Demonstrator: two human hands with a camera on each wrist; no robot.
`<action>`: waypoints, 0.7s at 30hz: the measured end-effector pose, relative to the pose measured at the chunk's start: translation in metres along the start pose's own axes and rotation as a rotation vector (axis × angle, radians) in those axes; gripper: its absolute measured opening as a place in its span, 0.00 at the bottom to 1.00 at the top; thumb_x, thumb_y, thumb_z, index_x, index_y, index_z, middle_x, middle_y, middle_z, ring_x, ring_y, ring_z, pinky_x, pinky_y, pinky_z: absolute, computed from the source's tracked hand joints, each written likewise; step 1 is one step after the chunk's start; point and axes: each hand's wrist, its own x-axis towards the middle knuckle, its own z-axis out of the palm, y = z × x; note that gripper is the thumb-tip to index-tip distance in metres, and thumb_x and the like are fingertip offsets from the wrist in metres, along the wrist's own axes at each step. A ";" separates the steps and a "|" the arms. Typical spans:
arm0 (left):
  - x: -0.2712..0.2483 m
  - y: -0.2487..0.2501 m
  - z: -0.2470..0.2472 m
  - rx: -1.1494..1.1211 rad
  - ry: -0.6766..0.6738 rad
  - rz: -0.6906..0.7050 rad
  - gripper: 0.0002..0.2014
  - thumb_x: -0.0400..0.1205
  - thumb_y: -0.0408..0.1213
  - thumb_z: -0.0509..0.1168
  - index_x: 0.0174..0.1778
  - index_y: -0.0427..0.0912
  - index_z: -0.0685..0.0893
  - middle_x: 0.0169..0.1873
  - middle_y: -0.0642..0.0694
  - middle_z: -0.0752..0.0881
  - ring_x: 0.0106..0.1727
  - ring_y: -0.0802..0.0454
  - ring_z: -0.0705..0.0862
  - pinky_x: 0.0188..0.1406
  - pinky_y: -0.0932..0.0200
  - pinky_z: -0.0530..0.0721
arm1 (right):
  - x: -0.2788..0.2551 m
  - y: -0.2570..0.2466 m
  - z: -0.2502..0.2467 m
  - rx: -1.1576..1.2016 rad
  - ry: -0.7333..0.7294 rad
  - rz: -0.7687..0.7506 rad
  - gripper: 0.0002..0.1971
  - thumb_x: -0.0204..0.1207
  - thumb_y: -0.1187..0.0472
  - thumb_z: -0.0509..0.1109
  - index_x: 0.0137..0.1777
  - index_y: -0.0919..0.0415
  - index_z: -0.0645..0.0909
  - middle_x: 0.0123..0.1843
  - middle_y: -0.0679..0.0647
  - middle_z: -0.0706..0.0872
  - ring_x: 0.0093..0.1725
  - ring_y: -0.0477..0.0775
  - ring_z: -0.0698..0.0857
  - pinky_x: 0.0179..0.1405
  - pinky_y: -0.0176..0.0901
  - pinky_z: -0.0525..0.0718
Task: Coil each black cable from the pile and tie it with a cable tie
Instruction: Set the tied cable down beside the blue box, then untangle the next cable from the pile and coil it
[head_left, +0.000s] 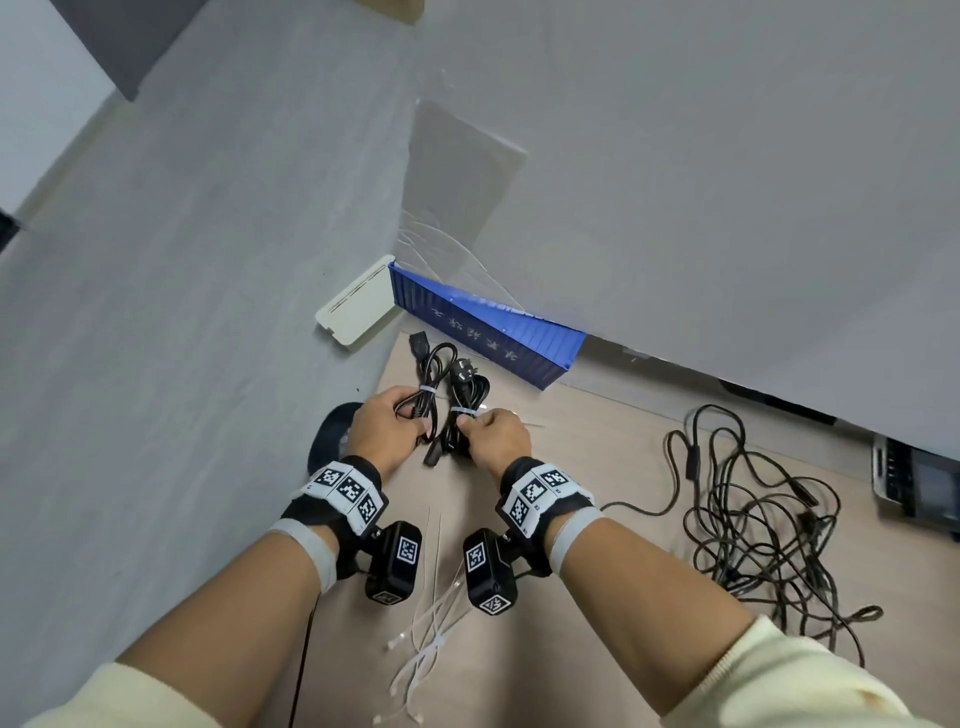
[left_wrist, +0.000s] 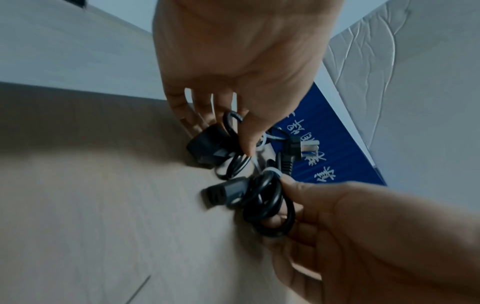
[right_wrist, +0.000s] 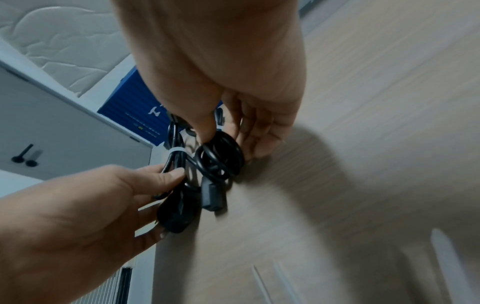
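Two coiled black cables lie side by side on the floor, each bound with a white cable tie. My left hand (head_left: 415, 422) grips the left coil (head_left: 429, 370) by its near end, below its tie (head_left: 427, 391); its fingers curl round the cable and plug (left_wrist: 207, 148). My right hand (head_left: 470, 425) pinches the right coil (head_left: 468, 391) just under its tie (head_left: 464, 412), thumb and fingers round the loops (right_wrist: 221, 158). The loose pile of black cables (head_left: 753, 525) sprawls to the right. Spare white cable ties (head_left: 431, 623) lie between my forearms.
A blue box (head_left: 483, 325) stands against the bed edge just beyond the coils, with a white flat device (head_left: 358, 306) to its left. A dark round object (head_left: 330, 434) sits under my left hand. A dark device (head_left: 914, 483) lies at the far right.
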 end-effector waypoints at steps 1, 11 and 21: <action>0.001 0.001 0.000 0.004 -0.006 0.011 0.17 0.74 0.33 0.76 0.56 0.55 0.88 0.42 0.56 0.90 0.51 0.49 0.89 0.58 0.53 0.85 | -0.002 0.002 -0.002 0.025 -0.007 0.004 0.15 0.80 0.49 0.72 0.36 0.53 0.73 0.46 0.54 0.85 0.47 0.56 0.82 0.47 0.44 0.77; -0.041 0.021 0.013 0.049 0.321 0.045 0.20 0.77 0.36 0.71 0.66 0.51 0.82 0.66 0.45 0.76 0.70 0.44 0.72 0.68 0.51 0.72 | -0.043 0.062 -0.074 0.144 -0.170 -0.066 0.08 0.80 0.62 0.72 0.39 0.56 0.83 0.35 0.50 0.86 0.32 0.47 0.81 0.33 0.35 0.79; -0.146 0.074 0.125 -0.070 -0.364 0.064 0.07 0.78 0.40 0.73 0.52 0.51 0.88 0.49 0.51 0.90 0.53 0.50 0.88 0.60 0.53 0.84 | -0.121 0.147 -0.216 0.390 0.040 -0.131 0.10 0.84 0.69 0.66 0.42 0.64 0.83 0.32 0.60 0.85 0.27 0.50 0.81 0.26 0.33 0.80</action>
